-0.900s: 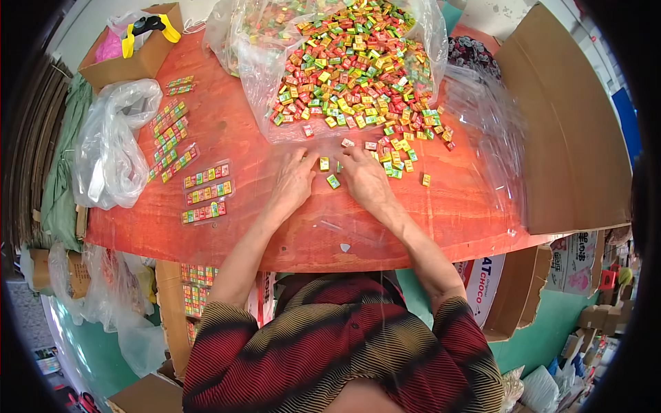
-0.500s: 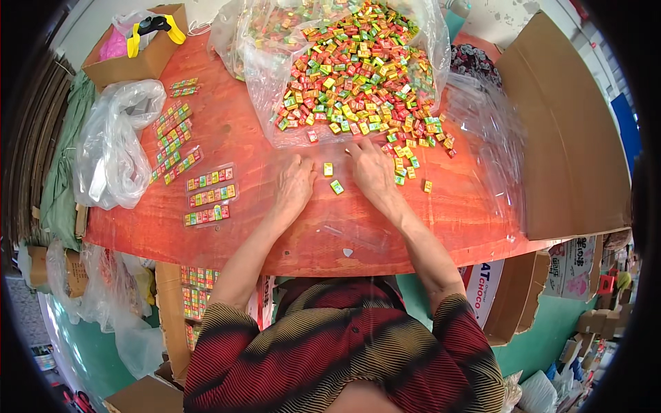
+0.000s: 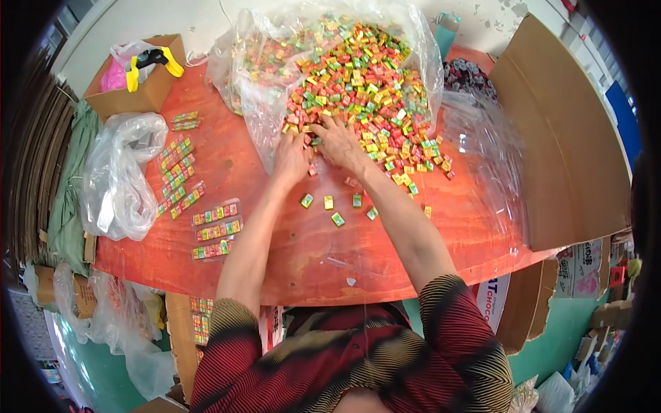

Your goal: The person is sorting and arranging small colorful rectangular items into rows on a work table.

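Observation:
A large heap of tiny red, yellow, green and orange boxes [image 3: 372,89] spills from a clear plastic bag [image 3: 258,117] at the far middle of the table. At its near left edge my left hand [image 3: 292,160] touches the boxes; its fingertips are partly hidden. Close beside it, my right hand [image 3: 339,143] reaches over the heap with its fingers apart. Several single boxes [image 3: 337,219] lie loose between my forearms. To the left, clear trays filled with rows of boxes [image 3: 217,230] lie flat, with more filled rows [image 3: 177,172] behind them.
A crumpled plastic bag [image 3: 124,172] and an open carton [image 3: 131,96] stand at the left. Empty clear trays [image 3: 482,138] pile up at the right beside a tall cardboard panel [image 3: 558,138]. A teal bottle [image 3: 447,33] stands at the back. The red table [image 3: 296,275] has a curved front edge.
Both hands have moved forward from the bare tabletop to the heap's near edge. More loose boxes now lie between my forearms. The whole view has tilted slightly.

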Action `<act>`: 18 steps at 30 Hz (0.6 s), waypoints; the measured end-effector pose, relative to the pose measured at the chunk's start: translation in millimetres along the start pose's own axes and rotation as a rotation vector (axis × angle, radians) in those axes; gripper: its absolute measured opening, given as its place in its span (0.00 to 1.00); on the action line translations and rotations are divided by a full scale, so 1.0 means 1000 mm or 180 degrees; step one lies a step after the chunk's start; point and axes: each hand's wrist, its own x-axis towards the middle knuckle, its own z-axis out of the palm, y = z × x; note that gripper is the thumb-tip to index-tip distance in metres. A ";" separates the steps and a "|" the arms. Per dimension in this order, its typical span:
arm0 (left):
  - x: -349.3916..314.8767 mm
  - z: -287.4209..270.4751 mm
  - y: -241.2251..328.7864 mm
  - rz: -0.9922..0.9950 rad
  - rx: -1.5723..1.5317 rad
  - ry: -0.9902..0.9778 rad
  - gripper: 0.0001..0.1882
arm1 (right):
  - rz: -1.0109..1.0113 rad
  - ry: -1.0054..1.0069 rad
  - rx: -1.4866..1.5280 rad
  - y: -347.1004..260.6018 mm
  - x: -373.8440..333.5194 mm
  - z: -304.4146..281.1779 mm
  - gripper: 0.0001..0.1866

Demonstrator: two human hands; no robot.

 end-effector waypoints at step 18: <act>-0.094 -0.061 0.050 -0.0938 -0.0836 -0.0521 0.13 | 0.0102 -0.0084 0.0518 -0.025 -0.127 -0.073 0.14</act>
